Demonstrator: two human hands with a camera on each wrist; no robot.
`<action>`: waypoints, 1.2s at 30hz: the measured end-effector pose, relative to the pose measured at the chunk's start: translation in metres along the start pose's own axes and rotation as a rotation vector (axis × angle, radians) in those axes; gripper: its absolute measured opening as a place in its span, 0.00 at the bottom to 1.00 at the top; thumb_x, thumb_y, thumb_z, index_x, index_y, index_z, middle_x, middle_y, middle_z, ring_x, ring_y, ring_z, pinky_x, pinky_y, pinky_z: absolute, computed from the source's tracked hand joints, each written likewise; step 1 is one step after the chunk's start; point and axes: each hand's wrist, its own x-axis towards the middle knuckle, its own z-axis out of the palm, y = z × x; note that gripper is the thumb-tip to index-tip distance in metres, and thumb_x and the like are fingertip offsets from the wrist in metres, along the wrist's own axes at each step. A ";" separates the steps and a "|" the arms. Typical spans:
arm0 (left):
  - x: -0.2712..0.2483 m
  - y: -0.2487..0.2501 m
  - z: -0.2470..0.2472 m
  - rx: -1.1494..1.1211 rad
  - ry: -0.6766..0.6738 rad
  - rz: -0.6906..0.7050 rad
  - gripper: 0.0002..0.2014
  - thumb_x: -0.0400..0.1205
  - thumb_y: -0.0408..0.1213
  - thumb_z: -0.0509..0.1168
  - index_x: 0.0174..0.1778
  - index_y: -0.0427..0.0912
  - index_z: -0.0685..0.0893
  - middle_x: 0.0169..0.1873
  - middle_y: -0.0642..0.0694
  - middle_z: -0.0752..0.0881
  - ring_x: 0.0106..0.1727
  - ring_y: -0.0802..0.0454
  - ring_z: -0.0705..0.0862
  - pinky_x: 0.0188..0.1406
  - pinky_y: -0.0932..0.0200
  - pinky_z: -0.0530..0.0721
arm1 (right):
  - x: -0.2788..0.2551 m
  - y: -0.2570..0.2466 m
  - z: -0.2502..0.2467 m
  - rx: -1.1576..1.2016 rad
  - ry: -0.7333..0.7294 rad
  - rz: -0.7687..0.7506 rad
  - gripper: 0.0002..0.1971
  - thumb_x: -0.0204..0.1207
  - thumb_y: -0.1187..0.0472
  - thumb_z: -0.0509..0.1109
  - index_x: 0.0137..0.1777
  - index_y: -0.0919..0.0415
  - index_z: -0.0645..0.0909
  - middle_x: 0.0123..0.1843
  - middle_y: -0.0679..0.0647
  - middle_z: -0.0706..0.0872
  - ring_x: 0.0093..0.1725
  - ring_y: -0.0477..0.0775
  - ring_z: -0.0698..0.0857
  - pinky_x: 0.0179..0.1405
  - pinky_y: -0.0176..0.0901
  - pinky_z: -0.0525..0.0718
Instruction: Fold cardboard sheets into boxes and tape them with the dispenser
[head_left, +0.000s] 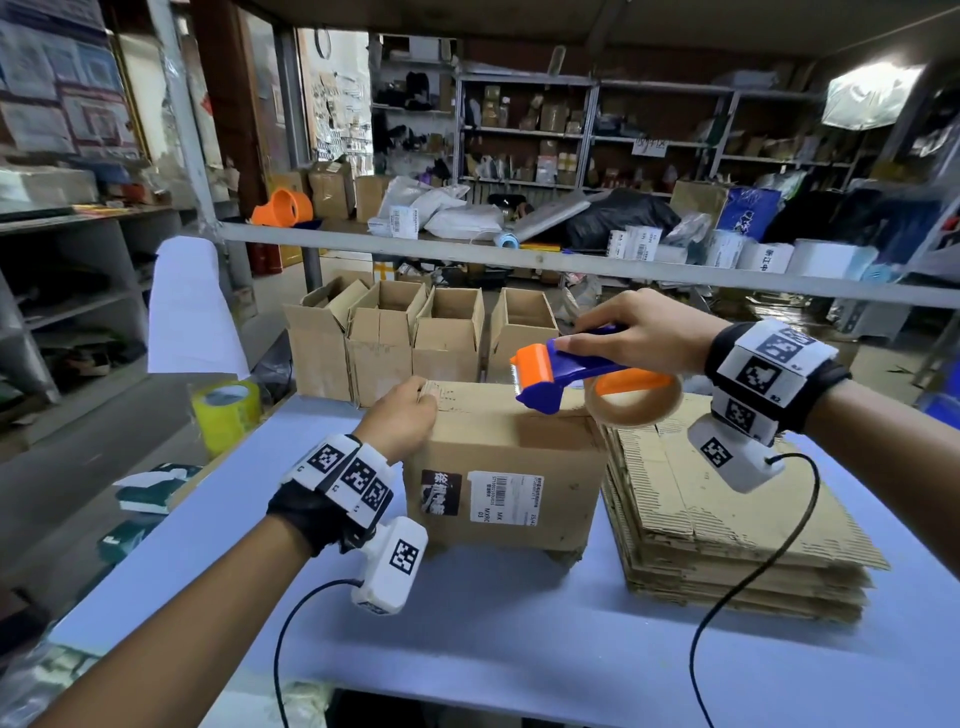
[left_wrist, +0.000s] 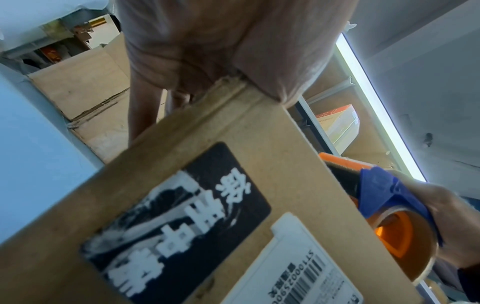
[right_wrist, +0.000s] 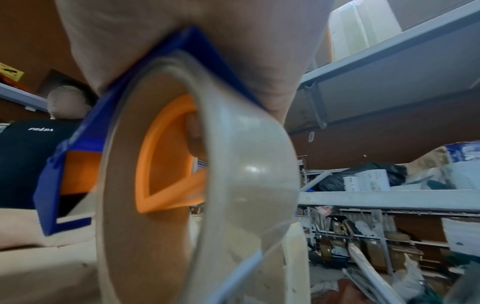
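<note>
A folded cardboard box with a black sticker and a white barcode label stands on the blue table. My left hand grips its top left corner, fingers down the far side, palm over the edge of the box. My right hand holds a blue and orange tape dispenser just above the box's right top edge, its orange nose pointing left. The clear tape roll fills the right wrist view, and the dispenser shows beside the box in the left wrist view.
A stack of flat cardboard sheets lies right of the box. Several open folded boxes stand in a row behind it. A yellow tape roll sits off the table's left edge. A grey shelf beam crosses overhead.
</note>
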 end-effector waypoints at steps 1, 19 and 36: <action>0.000 -0.002 -0.001 -0.011 -0.002 -0.002 0.17 0.91 0.43 0.50 0.72 0.44 0.75 0.68 0.41 0.82 0.66 0.41 0.80 0.67 0.45 0.79 | -0.005 0.006 -0.002 -0.004 0.006 0.009 0.19 0.83 0.37 0.66 0.38 0.47 0.87 0.34 0.46 0.87 0.32 0.43 0.81 0.32 0.35 0.74; 0.008 -0.014 -0.015 0.003 -0.007 0.018 0.17 0.91 0.44 0.50 0.74 0.49 0.74 0.67 0.45 0.79 0.62 0.47 0.76 0.56 0.52 0.72 | -0.064 0.059 0.076 0.559 0.192 0.247 0.21 0.80 0.33 0.64 0.48 0.47 0.90 0.40 0.54 0.89 0.35 0.42 0.82 0.42 0.44 0.75; 0.015 -0.063 -0.073 0.196 0.127 -0.001 0.20 0.89 0.46 0.51 0.76 0.62 0.74 0.75 0.47 0.78 0.71 0.41 0.77 0.63 0.50 0.76 | 0.002 -0.024 0.079 0.293 0.148 0.095 0.26 0.86 0.38 0.63 0.40 0.59 0.85 0.35 0.58 0.85 0.38 0.60 0.83 0.38 0.50 0.74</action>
